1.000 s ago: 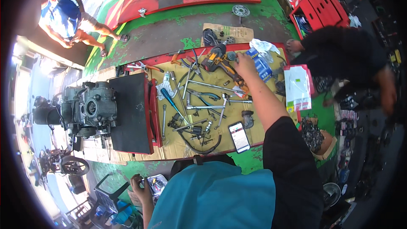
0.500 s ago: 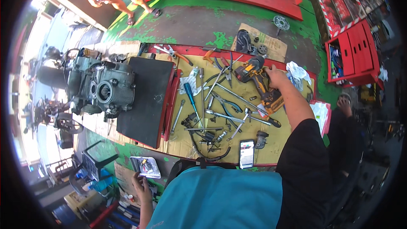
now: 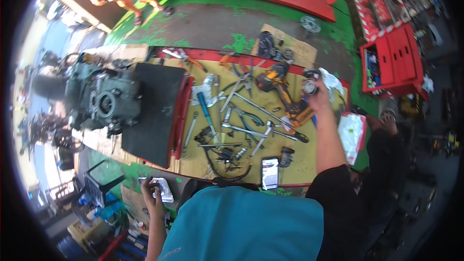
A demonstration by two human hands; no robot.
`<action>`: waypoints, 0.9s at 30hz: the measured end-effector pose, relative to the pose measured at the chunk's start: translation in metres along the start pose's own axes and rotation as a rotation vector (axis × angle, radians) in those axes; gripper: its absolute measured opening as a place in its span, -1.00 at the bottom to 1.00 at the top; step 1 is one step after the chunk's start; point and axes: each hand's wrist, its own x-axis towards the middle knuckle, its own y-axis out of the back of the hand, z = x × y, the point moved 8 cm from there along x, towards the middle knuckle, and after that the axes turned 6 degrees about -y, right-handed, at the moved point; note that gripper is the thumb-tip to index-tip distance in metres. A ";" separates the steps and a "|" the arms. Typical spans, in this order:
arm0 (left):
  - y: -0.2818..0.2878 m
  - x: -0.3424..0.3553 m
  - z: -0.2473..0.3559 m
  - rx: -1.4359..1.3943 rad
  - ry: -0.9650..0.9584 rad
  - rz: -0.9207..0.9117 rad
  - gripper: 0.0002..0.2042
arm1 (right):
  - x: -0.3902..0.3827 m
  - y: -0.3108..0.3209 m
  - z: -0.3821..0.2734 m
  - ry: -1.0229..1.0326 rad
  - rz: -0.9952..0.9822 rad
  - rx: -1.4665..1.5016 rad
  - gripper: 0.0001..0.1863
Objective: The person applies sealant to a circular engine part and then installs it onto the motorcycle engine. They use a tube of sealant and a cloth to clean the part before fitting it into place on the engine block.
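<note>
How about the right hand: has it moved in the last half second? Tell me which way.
Yes: judged against the power drill, the right hand has shifted right, away from it, leaving a visible gap.

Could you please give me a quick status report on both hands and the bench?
Right hand holding small round metal part. Left hand at pale tray, contact unclear. Yellow-and-black cordless power tool lying just left of right hand.
</note>
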 end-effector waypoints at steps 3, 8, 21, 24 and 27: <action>-0.028 0.022 0.032 -0.037 -0.037 -0.073 -0.55 | -0.069 -0.101 0.007 -0.165 -0.561 0.449 -0.26; -0.098 0.068 0.090 -0.301 -0.121 -0.281 -0.54 | -0.109 -0.180 0.096 -0.348 -0.816 0.800 -0.28; -0.209 0.121 0.064 -0.017 -0.173 -0.470 -0.49 | -0.160 -0.143 0.237 -0.572 -0.123 0.377 -0.55; -0.202 0.094 0.093 -0.253 -0.064 -0.633 -0.48 | -0.158 -0.164 0.217 -0.446 -0.342 0.403 -0.45; -0.190 0.067 0.144 -0.548 -0.037 -0.740 -0.45 | -0.176 -0.222 0.179 -0.381 -0.490 0.360 -0.41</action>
